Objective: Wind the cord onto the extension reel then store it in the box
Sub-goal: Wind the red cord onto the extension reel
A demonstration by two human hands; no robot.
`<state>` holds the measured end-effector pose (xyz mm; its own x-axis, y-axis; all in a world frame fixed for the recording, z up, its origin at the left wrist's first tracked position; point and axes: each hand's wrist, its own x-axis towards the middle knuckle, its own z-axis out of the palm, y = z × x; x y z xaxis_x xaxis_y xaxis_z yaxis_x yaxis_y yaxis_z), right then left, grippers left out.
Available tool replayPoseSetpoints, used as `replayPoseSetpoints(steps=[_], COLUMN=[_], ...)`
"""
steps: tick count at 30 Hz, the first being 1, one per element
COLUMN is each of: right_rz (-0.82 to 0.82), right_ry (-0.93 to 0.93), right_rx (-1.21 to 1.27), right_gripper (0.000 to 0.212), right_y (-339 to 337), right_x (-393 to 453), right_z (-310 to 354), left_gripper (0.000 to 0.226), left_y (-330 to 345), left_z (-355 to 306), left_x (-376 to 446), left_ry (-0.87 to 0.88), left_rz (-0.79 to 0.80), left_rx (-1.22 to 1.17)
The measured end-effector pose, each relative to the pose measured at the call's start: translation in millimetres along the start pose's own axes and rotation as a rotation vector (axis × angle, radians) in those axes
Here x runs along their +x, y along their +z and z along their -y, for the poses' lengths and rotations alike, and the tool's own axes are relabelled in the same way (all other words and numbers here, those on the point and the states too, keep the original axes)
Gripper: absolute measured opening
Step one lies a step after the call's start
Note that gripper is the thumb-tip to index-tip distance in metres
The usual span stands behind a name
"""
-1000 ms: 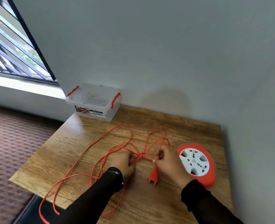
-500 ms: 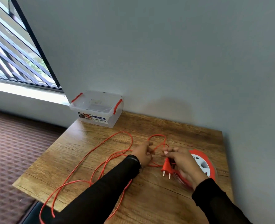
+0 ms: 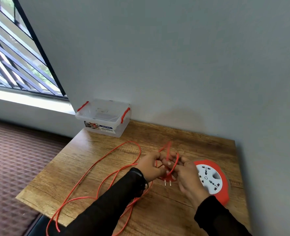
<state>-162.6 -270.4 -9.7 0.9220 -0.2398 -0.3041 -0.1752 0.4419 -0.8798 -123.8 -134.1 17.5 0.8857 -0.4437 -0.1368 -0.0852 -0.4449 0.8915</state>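
Observation:
A long orange cord [image 3: 96, 167] lies in loose loops across the wooden table [image 3: 183, 140] and trails off its near left edge. Both hands meet at the table's middle, pinching a tangle of cord loops. My left hand [image 3: 150, 165] grips strands from the left, and my right hand [image 3: 186, 174] grips them from the right. The orange plug [image 3: 167, 179] hangs just below my fingers with its two pins pointing toward me. The round orange reel [image 3: 221, 193] with a white socket face lies flat beside my right hand. A clear plastic box [image 3: 105, 118] with red clips stands at the far left corner.
A grey wall runs along the table's far and right sides. A barred window [image 3: 13, 65] and its sill are to the left. Patterned brown carpet [image 3: 13, 159] covers the floor left of the table. My black sleeves cover part of the near table.
My hands have drawn closer together over the cord and lifted a loop upright. The plug has shifted from beside my right hand to under my fingers. The view has tilted upward.

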Motion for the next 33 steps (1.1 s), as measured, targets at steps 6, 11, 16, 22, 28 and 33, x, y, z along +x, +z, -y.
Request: replayPoseSetpoints(steps=[6, 11, 16, 22, 28, 33], right_rz=[-0.107, 0.111, 0.422, 0.446, 0.491, 0.532], right_ry=[-0.357, -0.768, -0.416, -0.243, -0.467, -0.514], right_rx=[-0.547, -0.978, -1.147, -0.955, -0.863, -0.949], right_gripper=[0.038, 0.017, 0.033, 0.058, 0.068, 0.032], right_y=[-7.0, -8.4, -9.3, 8.3, 56.4, 66.4], right_x=[-3.7, -9.4, -13.8, -9.9, 9.1, 19.8], right_z=[7.2, 31.4, 40.8, 67.9, 94.8, 112.6], left_gripper=[0.027, 0.029, 0.018, 0.012, 0.023, 0.018], left_y=[-4.1, -41.6, -86.4, -111.2, -87.8, -93.0], left_z=[-8.8, -33.9, -62.0, -87.4, -97.0, -90.9], left_x=[2.6, 9.6, 17.9, 19.7, 20.0, 17.6], left_ry=[-0.049, -0.091, -0.049, -0.050, -0.063, -0.044], left_rz=[0.075, -0.149, -0.458, -0.340, -0.156, -0.103], left_rx=[0.077, -0.340, -0.604, -0.695, -0.673, -0.627])
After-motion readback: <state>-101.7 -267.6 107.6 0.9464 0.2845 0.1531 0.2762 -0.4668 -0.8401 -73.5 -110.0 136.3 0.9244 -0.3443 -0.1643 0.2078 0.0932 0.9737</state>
